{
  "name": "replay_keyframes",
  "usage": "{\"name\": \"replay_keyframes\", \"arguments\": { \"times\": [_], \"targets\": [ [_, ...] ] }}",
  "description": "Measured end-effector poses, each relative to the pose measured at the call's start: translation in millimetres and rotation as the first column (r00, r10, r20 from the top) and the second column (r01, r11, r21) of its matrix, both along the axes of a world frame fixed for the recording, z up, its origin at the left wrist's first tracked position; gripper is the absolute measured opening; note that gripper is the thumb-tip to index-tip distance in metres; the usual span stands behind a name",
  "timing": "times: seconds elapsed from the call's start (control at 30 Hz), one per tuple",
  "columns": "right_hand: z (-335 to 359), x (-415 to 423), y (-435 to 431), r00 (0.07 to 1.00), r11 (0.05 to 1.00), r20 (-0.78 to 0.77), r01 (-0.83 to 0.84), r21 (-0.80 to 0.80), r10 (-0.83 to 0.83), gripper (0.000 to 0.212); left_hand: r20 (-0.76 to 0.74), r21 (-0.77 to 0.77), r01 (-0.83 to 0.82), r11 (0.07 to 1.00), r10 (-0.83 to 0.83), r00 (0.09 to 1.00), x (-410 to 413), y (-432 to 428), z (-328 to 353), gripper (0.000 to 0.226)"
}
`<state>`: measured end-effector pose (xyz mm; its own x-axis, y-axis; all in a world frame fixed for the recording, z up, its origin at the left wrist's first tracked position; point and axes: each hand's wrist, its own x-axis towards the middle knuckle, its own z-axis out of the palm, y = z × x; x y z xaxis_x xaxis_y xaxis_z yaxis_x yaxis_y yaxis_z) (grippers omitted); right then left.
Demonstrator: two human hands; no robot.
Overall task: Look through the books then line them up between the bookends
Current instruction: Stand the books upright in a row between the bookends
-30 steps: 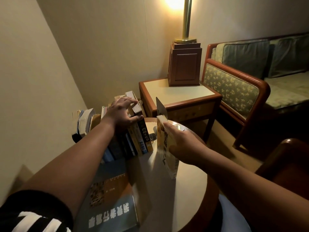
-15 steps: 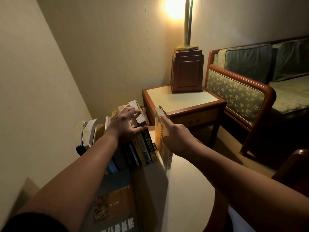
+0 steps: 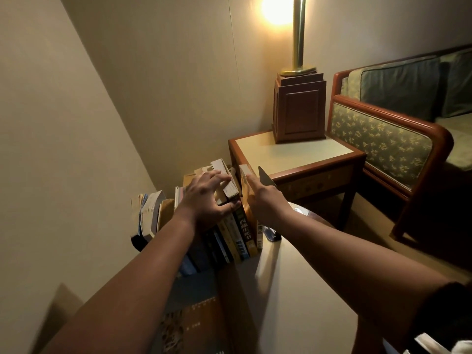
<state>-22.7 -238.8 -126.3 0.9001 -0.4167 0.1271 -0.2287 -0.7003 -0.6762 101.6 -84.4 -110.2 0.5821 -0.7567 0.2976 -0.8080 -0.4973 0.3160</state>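
Most of the books (image 3: 238,233) are already standing spines-out in a row on the round table (image 3: 301,290) as a person is closing up the line. The left hand (image 3: 207,200) is clamping a cluster of upright volumes, its fingers (image 3: 216,175) curling over their top edges and the thumb pressing the spines just below. The right hand (image 3: 267,204) is pushing a yellow book (image 3: 244,172) against the row's end, with the index finger lying straight along the cover and the thumb hidden. A dark metal bookend (image 3: 264,178) is rising just behind those right fingers, and its foot is showing below the wrist. Whether the plate is touching the hand cannot be told. Beyond the left knuckles, on the side away from the right fingers, a few pale worn books (image 3: 153,213) are leaning loosely. A dark shape (image 3: 138,242) at their foot is probably the second bookend, though it is too dim to be sure. Nearer than both wrists, under the left forearm, a large blue-and-orange book (image 3: 194,315) is lying flat outside the row. The lining-up appears well advanced but unfinished. The yellow book is only now going in, the leaning books are waiting to be straightened, and the flat one is waiting to be stood up. No box or tray is showing. The only holder is the span between the bookends, which is filling with upright books from the left thumb across to the right fingertips.
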Motion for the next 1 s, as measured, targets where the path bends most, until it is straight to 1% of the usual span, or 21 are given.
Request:
{"name": "replay_keyframes", "arguments": {
  "times": [0.03,0.1,0.17,0.3,0.37,0.43,0.5,0.57,0.63,0.73,0.77,0.83,0.87,0.93,1.0],
  "targets": [
    [-0.4,2.1,-0.4,1.000,1.000,0.006,-0.012,0.017,0.012,0.048,0.003,0.001,0.002,1.000,-0.002,1.000,0.6,-0.1,-0.7,0.079],
    [-1.4,4.1,1.1,0.999,0.998,-0.016,-0.036,0.052,0.036,0.046,0.006,-0.003,0.004,1.000,-0.004,1.000,0.7,-0.4,-1.0,0.078],
    [-2.8,3.0,5.8,0.997,0.993,-0.043,-0.054,0.107,0.059,0.050,0.002,-0.009,0.008,1.000,-0.008,1.000,0.0,-0.4,-0.8,0.077],
    [-10.3,-2.2,12.0,0.999,0.979,-0.005,-0.047,0.199,0.049,0.064,-0.004,-0.009,0.007,1.000,-0.007,1.000,-1.8,-0.3,0.6,0.072],
    [-16.7,-4.9,13.1,0.998,0.951,0.037,-0.065,0.303,0.056,0.068,-0.006,-0.002,0.004,1.000,-0.005,1.000,-2.5,-0.5,1.2,0.072],
    [-26.2,-7.3,14.4,0.993,0.904,0.076,-0.116,0.412,0.093,0.070,-0.009,0.000,0.000,1.000,0.000,1.000,-2.6,-0.3,1.7,0.074],
    [-38.0,-8.6,13.5,0.984,0.869,0.097,-0.177,0.463,0.149,0.069,-0.011,0.002,-0.004,1.000,0.004,1.000,-2.9,0.3,1.8,0.077],
    [-44.2,-11.8,12.5,0.979,0.853,0.113,-0.205,0.479,0.172,0.065,-0.012,0.000,-0.004,1.000,0.004,1.000,-4.1,0.2,2.6,0.077],
    [-42.2,-18.3,12.7,0.981,0.856,0.127,-0.187,0.481,0.143,0.062,-0.016,-0.007,-0.002,1.000,0.002,1.000,-4.5,-0.3,3.4,0.074],
    [-50.5,-28.2,15.2,0.984,0.864,0.157,-0.151,0.480,0.084,0.068,-0.013,-0.001,0.000,1.000,0.000,1.000,-3.2,-0.3,2.8,0.072],
    [-57.8,-32.9,18.8,0.987,0.854,0.148,-0.127,0.505,0.059,0.064,-0.011,0.001,-0.002,1.000,0.002,1.000,-3.1,-0.1,2.3,0.072],
    [-78.9,-44.6,30.8,0.993,0.851,0.111,-0.093,0.518,0.041,0.049,-0.005,-0.005,-0.002,1.000,0.002,1.000,-3.6,0.3,2.0,0.073],
    [-90.2,-50.6,37.4,0.996,0.865,0.077,-0.081,0.496,0.049,0.043,-0.006,-0.006,-0.001,1.000,0.001,1.000,-4.5,0.4,2.7,0.074],
    [-110.4,-59.6,50.8,0.996,0.903,-0.019,-0.072,0.423,0.089,0.051,-0.008,-0.009,-0.001,1.000,0.001,1.000,-5.3,0.6,3.7,0.078],
    [-120.4,-63.6,65.2,0.989,0.926,-0.096,-0.065,0.372,0.108,0.059,-0.003,-0.009,-0.007,1.000,0.007,1.000,-5.3,1.0,3.5,0.078]
  ]
}}
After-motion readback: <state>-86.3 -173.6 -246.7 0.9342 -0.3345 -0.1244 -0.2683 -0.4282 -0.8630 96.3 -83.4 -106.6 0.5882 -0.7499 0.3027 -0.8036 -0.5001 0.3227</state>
